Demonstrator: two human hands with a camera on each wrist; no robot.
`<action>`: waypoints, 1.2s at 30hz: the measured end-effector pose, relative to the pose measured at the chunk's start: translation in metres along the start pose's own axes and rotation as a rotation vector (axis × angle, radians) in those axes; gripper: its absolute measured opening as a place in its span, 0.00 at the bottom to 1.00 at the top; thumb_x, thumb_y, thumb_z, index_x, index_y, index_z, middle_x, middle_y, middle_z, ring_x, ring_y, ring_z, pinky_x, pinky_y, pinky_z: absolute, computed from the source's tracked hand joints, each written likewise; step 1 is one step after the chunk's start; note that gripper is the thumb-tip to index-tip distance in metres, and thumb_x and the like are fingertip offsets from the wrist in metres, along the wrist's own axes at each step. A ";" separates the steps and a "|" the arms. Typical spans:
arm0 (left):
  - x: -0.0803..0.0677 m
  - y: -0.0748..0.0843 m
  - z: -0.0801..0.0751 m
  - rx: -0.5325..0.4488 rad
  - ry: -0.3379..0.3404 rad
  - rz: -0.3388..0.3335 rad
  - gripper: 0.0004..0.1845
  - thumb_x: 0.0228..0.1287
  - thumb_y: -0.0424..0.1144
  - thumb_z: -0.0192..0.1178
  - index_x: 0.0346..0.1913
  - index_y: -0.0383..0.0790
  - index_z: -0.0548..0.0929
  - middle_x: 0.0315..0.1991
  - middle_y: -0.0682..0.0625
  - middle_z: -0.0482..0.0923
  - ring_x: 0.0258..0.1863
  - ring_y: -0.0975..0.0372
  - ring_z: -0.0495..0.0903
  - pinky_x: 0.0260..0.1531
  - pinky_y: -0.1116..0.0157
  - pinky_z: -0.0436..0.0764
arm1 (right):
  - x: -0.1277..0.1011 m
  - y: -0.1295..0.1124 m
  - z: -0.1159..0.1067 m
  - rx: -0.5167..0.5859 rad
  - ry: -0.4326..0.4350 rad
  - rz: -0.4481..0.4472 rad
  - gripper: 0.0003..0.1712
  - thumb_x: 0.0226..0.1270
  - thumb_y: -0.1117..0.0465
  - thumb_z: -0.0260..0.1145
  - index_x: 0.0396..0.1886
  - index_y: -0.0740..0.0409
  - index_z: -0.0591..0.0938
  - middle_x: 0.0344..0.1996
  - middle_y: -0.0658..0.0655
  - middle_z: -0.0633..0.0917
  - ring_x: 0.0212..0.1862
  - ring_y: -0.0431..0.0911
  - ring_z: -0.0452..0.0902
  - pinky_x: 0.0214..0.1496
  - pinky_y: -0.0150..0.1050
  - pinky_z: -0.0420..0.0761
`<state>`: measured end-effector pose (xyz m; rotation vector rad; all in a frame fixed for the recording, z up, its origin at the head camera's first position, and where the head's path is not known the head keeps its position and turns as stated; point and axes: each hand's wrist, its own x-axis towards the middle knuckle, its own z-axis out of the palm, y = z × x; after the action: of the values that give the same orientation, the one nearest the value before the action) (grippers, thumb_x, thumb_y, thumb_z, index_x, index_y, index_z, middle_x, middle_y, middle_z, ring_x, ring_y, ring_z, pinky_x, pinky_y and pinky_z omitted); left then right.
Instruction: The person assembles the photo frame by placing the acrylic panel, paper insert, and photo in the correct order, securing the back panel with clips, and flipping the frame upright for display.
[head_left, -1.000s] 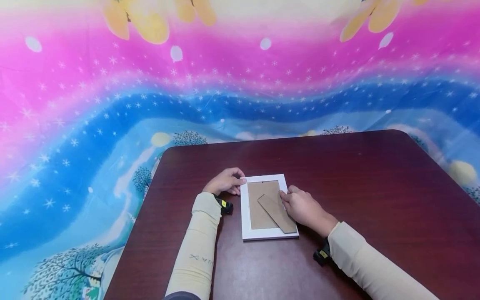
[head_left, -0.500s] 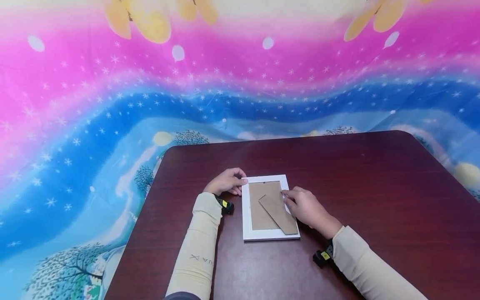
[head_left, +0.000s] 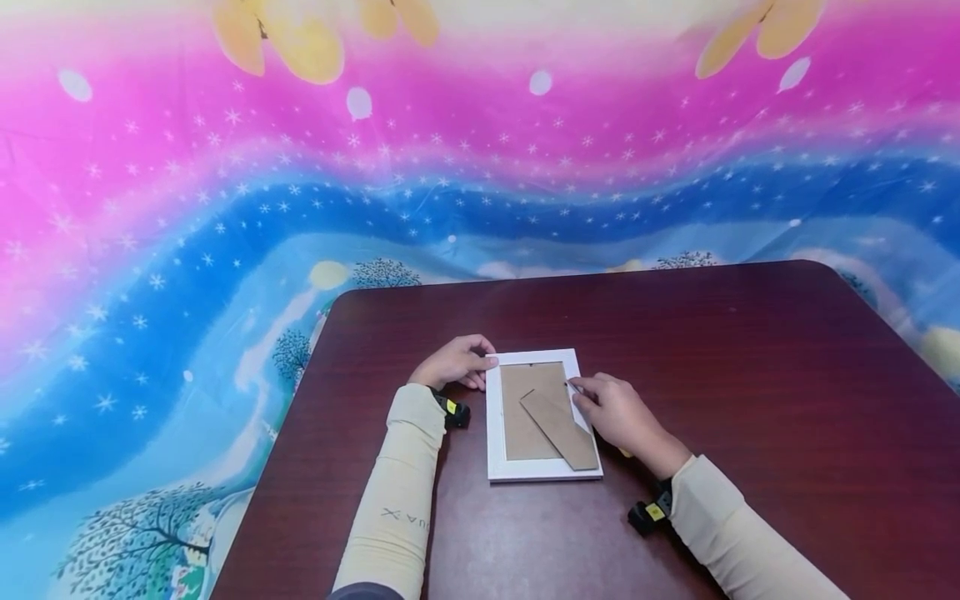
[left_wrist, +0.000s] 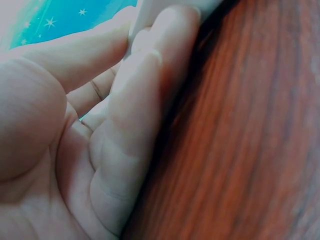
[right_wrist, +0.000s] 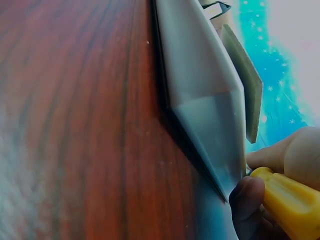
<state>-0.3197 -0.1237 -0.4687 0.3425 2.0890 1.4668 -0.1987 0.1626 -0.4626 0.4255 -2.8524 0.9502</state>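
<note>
A white picture frame [head_left: 493, 429] lies face down on the table, its brown backing board [head_left: 517, 437] showing. A brown easel leg [head_left: 561, 433] slants across the board and over the lower right border. My left hand [head_left: 456, 365] pinches the upper left corner, thumb on top; in the left wrist view its fingers [left_wrist: 132, 95] run along the frame's side near the tabletop. My right hand [head_left: 621, 412] grips a screwdriver by its yellow fluted handle [right_wrist: 295, 202]. Its tip reaches the inner edge of the right border; most of the shaft is hidden by the fingers.
The dark red-brown wooden table [head_left: 712, 358] extends all around the frame, with rounded far corners. Behind it hangs a colourful printed cloth [head_left: 450, 200]. Black wrist cameras sit on both wrists, the right one [head_left: 648, 515] close above the table.
My right hand has drawn slightly right, off the backing board, so more of the right border shows. The left hand keeps its hold on the corner. The whole head view has shifted a little.
</note>
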 end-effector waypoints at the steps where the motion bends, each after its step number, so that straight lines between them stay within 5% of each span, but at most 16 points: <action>1: 0.000 0.000 0.000 0.001 -0.002 0.001 0.11 0.68 0.39 0.63 0.47 0.37 0.77 0.26 0.40 0.79 0.19 0.56 0.82 0.19 0.64 0.81 | 0.000 0.000 0.000 0.002 -0.001 -0.001 0.17 0.67 0.62 0.65 0.54 0.60 0.84 0.24 0.48 0.74 0.23 0.40 0.66 0.24 0.36 0.69; 11: 0.000 -0.001 -0.002 -0.002 0.004 -0.002 0.12 0.67 0.39 0.64 0.47 0.37 0.77 0.26 0.39 0.79 0.19 0.55 0.81 0.19 0.64 0.81 | -0.001 -0.001 0.001 0.022 -0.008 -0.002 0.17 0.68 0.61 0.65 0.55 0.59 0.84 0.25 0.48 0.75 0.23 0.41 0.66 0.25 0.37 0.70; 22: 0.003 -0.001 -0.002 0.001 0.003 0.003 0.12 0.67 0.40 0.64 0.47 0.38 0.77 0.26 0.40 0.79 0.19 0.54 0.81 0.20 0.63 0.81 | -0.001 -0.004 -0.005 0.034 0.038 0.044 0.17 0.69 0.65 0.59 0.55 0.56 0.84 0.44 0.60 0.85 0.36 0.48 0.77 0.37 0.44 0.75; 25: 0.004 -0.001 -0.002 0.003 0.003 0.002 0.12 0.67 0.40 0.64 0.47 0.38 0.77 0.26 0.40 0.79 0.20 0.54 0.82 0.20 0.63 0.82 | -0.001 -0.006 -0.007 0.050 0.038 0.090 0.18 0.70 0.65 0.57 0.56 0.53 0.84 0.30 0.59 0.85 0.24 0.46 0.72 0.29 0.41 0.73; 29: 0.005 -0.001 -0.002 0.007 0.002 0.002 0.12 0.67 0.39 0.64 0.47 0.38 0.76 0.26 0.40 0.79 0.19 0.55 0.82 0.20 0.64 0.82 | -0.002 -0.008 -0.008 0.084 0.015 0.131 0.19 0.72 0.63 0.56 0.59 0.51 0.82 0.11 0.51 0.71 0.13 0.42 0.58 0.19 0.39 0.66; 36: 0.005 -0.005 -0.001 -0.011 -0.004 -0.004 0.11 0.67 0.39 0.63 0.46 0.37 0.76 0.25 0.41 0.78 0.19 0.55 0.82 0.19 0.64 0.81 | -0.005 -0.008 -0.008 0.105 0.005 0.114 0.19 0.73 0.62 0.57 0.61 0.51 0.80 0.11 0.49 0.70 0.11 0.40 0.56 0.20 0.39 0.67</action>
<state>-0.3244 -0.1236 -0.4743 0.3368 2.0765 1.4738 -0.1913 0.1625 -0.4525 0.2723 -2.8576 1.1232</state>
